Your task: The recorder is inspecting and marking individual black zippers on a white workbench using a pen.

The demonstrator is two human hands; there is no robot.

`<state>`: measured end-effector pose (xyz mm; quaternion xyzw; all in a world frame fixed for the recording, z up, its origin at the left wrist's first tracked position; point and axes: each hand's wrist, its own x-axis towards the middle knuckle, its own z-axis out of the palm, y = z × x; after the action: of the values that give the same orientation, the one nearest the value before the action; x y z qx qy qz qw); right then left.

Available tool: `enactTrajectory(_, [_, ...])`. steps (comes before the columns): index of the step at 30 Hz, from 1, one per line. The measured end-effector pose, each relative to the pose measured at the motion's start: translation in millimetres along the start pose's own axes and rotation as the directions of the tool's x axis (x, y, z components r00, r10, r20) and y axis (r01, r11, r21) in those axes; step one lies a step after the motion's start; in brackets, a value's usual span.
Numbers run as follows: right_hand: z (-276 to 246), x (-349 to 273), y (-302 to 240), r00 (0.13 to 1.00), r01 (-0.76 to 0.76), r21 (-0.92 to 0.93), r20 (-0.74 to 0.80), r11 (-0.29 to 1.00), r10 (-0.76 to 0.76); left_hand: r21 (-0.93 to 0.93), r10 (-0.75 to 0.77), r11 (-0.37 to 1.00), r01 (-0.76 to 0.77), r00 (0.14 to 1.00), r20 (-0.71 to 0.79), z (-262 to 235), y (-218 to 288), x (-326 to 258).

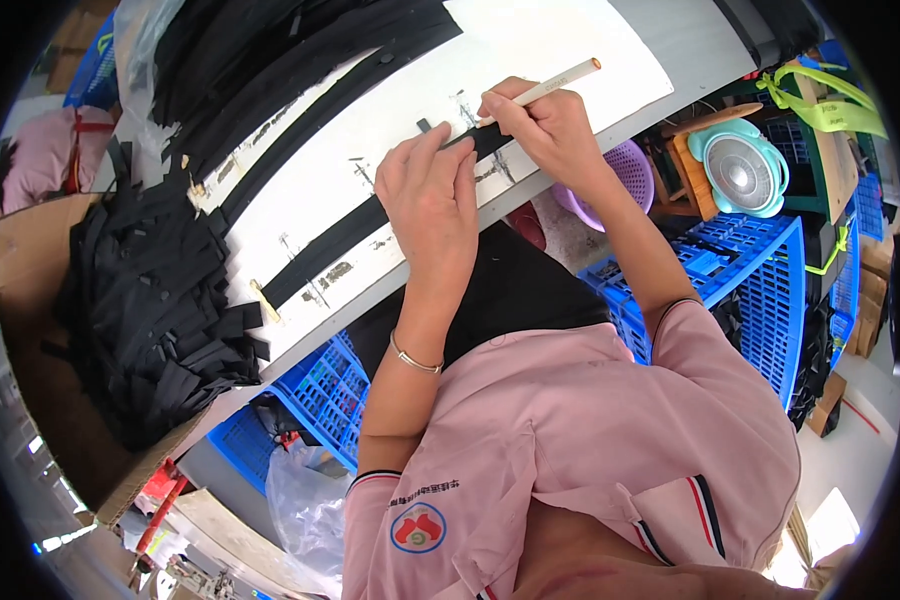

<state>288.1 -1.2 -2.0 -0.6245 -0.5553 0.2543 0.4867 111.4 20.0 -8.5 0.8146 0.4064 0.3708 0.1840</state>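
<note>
A long black strip (pixel 335 243) lies slantwise across the white board (pixel 555 30), which carries several dark marks. My left hand (pixel 425 185) bears down on this strip, its bent fingers close together and the thumb a little apart. A small dark flat piece (pixel 423 126) pokes out past those fingertips; the rest of it is hidden. Just to the right, my right hand (pixel 550 130) is closed around a white pencil (pixel 565 80). The pencil leans with its blunt end up to the right, and its lower tip is down by the strip near the left fingers.
On the left, a cardboard box (pixel 30 245) holds a heap of cut black strips (pixel 150 310). More black strips (pixel 270 60) lie at the board's far side. Below the table edge are blue crates (pixel 750 290), a purple basket (pixel 625 175) and a turquoise fan (pixel 740 168).
</note>
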Motion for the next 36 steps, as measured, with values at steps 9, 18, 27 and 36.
enactTrajectory(9, [7,0,3,0.991,0.125,-0.047,-0.043,0.991,-0.127,0.016,0.022,1.000,-0.022,1.000,-0.007,0,-1,0])
enactTrajectory(18, [-3,-4,1,0.999,0.049,0.053,0.014,0.997,-0.050,0.024,0.029,0.999,-0.029,1.000,-0.008,1,-1,0])
enactTrajectory(27, [-2,-3,-4,0.996,0.060,0.010,0.065,0.998,-0.061,0.007,0.014,1.000,-0.014,1.000,-0.009,0,-4,-1])
enactTrajectory(36, [-9,-9,4,0.994,-0.076,0.234,-0.053,0.969,0.091,0.176,-0.011,0.984,0.011,1.000,-0.001,-37,-2,-30])
